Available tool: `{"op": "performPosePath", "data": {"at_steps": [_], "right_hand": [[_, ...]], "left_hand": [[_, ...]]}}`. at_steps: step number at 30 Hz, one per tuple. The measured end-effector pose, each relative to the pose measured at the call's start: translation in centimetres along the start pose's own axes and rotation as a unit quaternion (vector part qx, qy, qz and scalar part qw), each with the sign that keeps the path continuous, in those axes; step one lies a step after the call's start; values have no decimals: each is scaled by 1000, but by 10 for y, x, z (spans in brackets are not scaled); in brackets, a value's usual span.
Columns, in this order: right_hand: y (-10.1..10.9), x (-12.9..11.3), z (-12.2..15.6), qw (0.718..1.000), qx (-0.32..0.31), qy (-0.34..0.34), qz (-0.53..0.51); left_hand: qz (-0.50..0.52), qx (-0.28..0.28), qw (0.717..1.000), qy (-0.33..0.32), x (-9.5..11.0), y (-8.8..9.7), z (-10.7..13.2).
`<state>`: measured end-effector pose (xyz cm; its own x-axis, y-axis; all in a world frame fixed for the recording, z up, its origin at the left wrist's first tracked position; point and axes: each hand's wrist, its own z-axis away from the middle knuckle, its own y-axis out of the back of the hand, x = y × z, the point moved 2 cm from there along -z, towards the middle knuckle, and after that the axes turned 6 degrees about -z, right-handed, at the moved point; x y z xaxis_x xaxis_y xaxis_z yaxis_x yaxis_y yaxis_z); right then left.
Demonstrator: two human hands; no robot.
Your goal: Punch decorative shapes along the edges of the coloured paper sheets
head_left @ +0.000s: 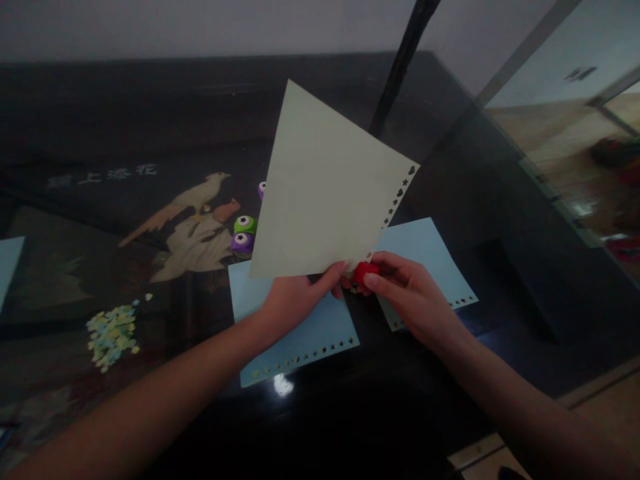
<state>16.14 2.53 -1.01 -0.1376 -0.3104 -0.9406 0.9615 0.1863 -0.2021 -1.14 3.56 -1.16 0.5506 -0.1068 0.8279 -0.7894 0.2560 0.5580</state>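
My left hand (313, 288) pinches the lower edge of a pale yellow-green paper sheet (330, 193), thumb on top. The sheet is tilted up, with punched shapes such as hearts and stars along its right edge. Around a small red craft punch (367, 272) my right hand (407, 290) is closed; the punch sits at the sheet's lower right edge. Whether the paper is inside its slot is hidden. Below my hands lie a light blue sheet (300, 347) and another blue sheet (425, 257), both with punched shapes along their near edges.
A green punch (244, 225) and a purple punch (242, 243) stand left of the raised sheet, another purple one (261, 189) partly behind it. Paper cutouts (114, 333) are heaped at the left on the glossy dark table (190, 387). Another blue sheet (9, 263) shows at the left edge.
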Motion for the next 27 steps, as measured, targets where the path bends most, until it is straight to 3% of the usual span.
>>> {"op": "performPosePath", "data": {"at_steps": [11,27], "right_hand": [[0,-3,-1,1000,-12,2,-21],[3,-4,-1,1000,1,-7,-25]], "left_hand": [[-7,-16,1000,16,-1,-1,1],[2,16,1000,19,-3,0,0]]}}
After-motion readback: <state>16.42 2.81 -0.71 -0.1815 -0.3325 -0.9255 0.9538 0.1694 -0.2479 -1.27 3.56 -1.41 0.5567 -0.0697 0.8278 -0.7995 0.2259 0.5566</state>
